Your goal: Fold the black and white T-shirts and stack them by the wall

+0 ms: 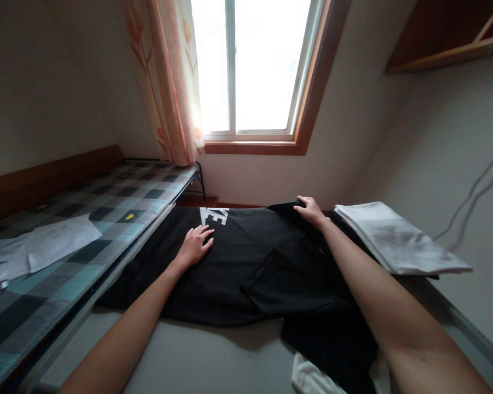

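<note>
A black T-shirt (230, 273) with white block letters (216, 215) lies spread across a pale table, part of it folded over on itself. My left hand (195, 244) rests on the cloth just below the letters, fingers spread and flat. At the far right edge of the shirt, my right hand (310, 210) pinches the black fabric between thumb and fingers. A sleeve shape lies folded over the shirt's right half. Below it, more black cloth and a piece of white cloth (314, 377) hang toward the near side, partly behind my right forearm.
Folded clothes with a white one (394, 235) on top sit at the right by the wall. To the left is a bed with a checked mattress (107, 202), papers (61, 241) on it. A window and curtain (168, 82) are ahead; a wooden shelf (447, 60) hangs upper right.
</note>
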`<action>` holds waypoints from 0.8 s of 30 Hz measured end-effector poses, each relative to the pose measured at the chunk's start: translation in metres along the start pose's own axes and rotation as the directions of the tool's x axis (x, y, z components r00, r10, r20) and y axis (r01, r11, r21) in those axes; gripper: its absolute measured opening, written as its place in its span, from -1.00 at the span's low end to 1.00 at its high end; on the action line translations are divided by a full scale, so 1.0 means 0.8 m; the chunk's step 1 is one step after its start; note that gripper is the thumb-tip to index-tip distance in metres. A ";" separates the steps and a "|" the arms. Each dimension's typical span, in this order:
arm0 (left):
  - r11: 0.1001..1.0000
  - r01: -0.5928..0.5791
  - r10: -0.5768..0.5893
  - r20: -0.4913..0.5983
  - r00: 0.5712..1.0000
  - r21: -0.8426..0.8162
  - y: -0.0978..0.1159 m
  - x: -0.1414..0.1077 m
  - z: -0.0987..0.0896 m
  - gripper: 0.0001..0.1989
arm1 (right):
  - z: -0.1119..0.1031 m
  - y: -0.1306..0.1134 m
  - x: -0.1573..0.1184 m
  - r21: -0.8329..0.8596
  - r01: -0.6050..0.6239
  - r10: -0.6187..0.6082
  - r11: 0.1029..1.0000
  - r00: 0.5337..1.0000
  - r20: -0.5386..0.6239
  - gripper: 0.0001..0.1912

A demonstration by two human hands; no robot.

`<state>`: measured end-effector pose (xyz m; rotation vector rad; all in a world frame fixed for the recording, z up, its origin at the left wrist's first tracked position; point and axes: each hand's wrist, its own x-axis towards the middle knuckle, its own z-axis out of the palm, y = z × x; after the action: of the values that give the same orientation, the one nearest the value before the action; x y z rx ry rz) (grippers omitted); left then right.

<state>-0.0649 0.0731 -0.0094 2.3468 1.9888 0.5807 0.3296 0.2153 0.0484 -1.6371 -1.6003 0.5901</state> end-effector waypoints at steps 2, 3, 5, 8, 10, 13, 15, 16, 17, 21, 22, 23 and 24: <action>1.000 -0.002 0.002 0.000 1.000 0.000 0.000 0.000 0.000 -0.59 | -0.004 -0.008 -0.002 -0.002 0.147 -0.147 0.989 0.989 0.001 -0.54; 1.000 -0.003 0.003 -0.002 1.000 0.002 0.000 0.000 0.000 -0.59 | -0.007 -0.012 -0.005 0.015 0.193 -0.194 0.981 0.980 0.046 -0.61; 1.000 -0.002 0.002 -0.004 1.000 0.007 0.000 0.000 0.001 -0.59 | -0.011 -0.019 -0.016 0.052 0.240 -0.245 0.969 0.955 0.170 -0.71; 1.000 -0.002 0.002 0.001 1.000 0.011 0.000 -0.001 0.001 -0.58 | -0.009 -0.025 -0.036 0.088 0.212 -0.229 0.973 0.902 0.365 -0.70; 1.000 -0.002 0.002 0.003 1.000 0.014 0.000 -0.001 0.001 -0.58 | -0.002 -0.026 -0.048 0.126 0.137 -0.181 0.982 0.861 0.475 -0.66; 1.000 -0.002 0.002 0.001 1.000 0.020 0.000 -0.001 0.001 -0.58 | 0.011 -0.022 -0.055 0.186 -0.049 -0.057 0.981 0.849 0.525 -0.50; 1.000 -0.003 0.003 -0.001 1.000 0.019 0.001 -0.001 0.001 -0.58 | 0.017 -0.017 -0.050 0.187 -0.167 0.061 0.968 0.880 0.470 -0.37; 1.000 -0.004 0.004 -0.002 1.000 0.017 0.001 -0.001 0.001 -0.58 | 0.019 -0.014 -0.046 0.170 -0.202 0.116 0.965 0.902 0.417 -0.33; 1.000 -0.003 0.004 -0.003 1.000 0.014 0.001 -0.001 0.000 -0.58 | 0.020 -0.011 -0.040 0.138 -0.218 0.158 0.966 0.924 0.349 -0.31; 1.000 0.002 -0.002 -0.006 1.000 0.012 0.001 -0.001 0.000 -0.59 | 0.022 0.007 -0.017 -0.109 -0.187 0.198 0.976 0.976 0.095 -0.43; 1.000 0.003 -0.002 -0.008 1.000 0.015 0.000 -0.001 0.001 -0.59 | 0.024 0.011 -0.013 -0.156 -0.184 0.197 0.970 0.978 0.073 -0.49; 1.000 0.003 -0.002 -0.009 1.000 0.018 0.000 -0.001 0.001 -0.59 | 0.026 0.015 -0.009 -0.188 -0.186 0.201 0.964 0.978 0.062 -0.54; 1.000 0.001 -0.001 -0.010 1.000 0.021 0.000 -0.001 0.001 -0.59 | 0.028 0.018 -0.007 -0.211 -0.190 0.205 0.959 0.977 0.053 -0.58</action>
<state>-0.0646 0.0726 -0.0105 2.3593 2.0104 0.5751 0.3205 0.2152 0.0225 -1.9661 -1.6048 0.6102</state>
